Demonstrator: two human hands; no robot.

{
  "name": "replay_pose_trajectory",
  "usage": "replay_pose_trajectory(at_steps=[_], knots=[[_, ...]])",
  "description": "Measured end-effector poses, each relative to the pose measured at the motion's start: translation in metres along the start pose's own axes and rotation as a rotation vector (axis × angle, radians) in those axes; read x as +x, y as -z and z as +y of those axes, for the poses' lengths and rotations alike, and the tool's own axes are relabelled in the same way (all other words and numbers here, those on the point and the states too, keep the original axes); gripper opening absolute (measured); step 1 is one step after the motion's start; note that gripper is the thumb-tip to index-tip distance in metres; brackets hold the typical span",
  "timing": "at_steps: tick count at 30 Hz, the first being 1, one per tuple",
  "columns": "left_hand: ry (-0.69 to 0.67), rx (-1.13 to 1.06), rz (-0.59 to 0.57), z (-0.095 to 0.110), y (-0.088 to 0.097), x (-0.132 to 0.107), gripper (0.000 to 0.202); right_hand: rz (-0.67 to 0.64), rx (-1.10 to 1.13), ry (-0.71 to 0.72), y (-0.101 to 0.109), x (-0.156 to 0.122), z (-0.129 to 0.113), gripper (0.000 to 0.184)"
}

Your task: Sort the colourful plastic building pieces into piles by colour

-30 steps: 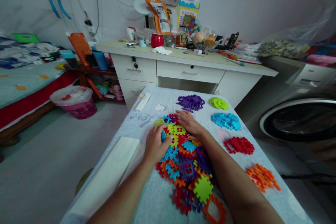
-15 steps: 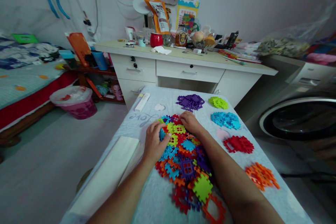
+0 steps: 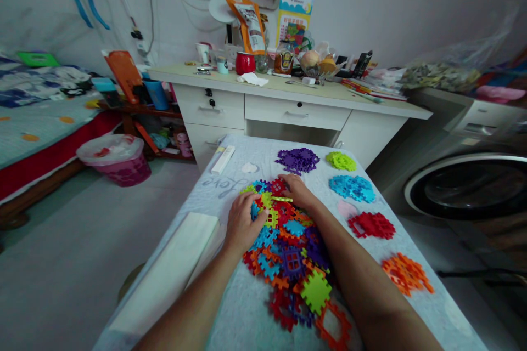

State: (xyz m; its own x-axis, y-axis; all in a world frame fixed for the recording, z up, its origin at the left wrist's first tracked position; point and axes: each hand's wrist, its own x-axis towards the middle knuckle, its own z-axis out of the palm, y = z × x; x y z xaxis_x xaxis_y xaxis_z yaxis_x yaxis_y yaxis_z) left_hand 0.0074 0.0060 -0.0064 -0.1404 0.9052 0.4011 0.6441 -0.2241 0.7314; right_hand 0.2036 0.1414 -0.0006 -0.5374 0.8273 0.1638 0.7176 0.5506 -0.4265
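A heap of mixed plastic interlocking pieces (image 3: pixel 293 262) in red, blue, purple, orange and green lies on the cloth-covered table. My left hand (image 3: pixel 244 221) rests at the heap's left side, thumb apart from its fingers, with a blue piece (image 3: pixel 254 210) showing in the gap. At the heap's far side, my right hand (image 3: pixel 298 191) pinches a yellow-green interlocking piece (image 3: pixel 281 198), which is tilted nearly edge-on. Its fingertips are partly hidden. Beyond that hand is a pile of purple pieces (image 3: pixel 297 160).
Along the table's right side are separate piles of green (image 3: pixel 341 160), blue (image 3: pixel 352 188), red (image 3: pixel 371 225) and orange pieces (image 3: pixel 407 274). A long white box (image 3: pixel 168 271) lies on the left edge. A cluttered desk (image 3: pixel 296 109) stands behind, a washing machine (image 3: pixel 473 175) to the right.
The yellow-green piece under my right hand has gone from lying flat to tilted on edge. My left hand has hardly moved.
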Motion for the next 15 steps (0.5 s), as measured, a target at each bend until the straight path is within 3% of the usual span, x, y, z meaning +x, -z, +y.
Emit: replay_pose_trajectory(at_steps=[9,15], knots=[[-0.002,0.017,0.000,0.001,0.000,0.001,0.032,0.093,0.421,-0.066,0.018,-0.003,0.002,0.029],[-0.006,0.017,-0.012,-0.002,-0.001,-0.001,0.032,0.174,0.434,-0.148,0.035,-0.009,0.015,0.025]])
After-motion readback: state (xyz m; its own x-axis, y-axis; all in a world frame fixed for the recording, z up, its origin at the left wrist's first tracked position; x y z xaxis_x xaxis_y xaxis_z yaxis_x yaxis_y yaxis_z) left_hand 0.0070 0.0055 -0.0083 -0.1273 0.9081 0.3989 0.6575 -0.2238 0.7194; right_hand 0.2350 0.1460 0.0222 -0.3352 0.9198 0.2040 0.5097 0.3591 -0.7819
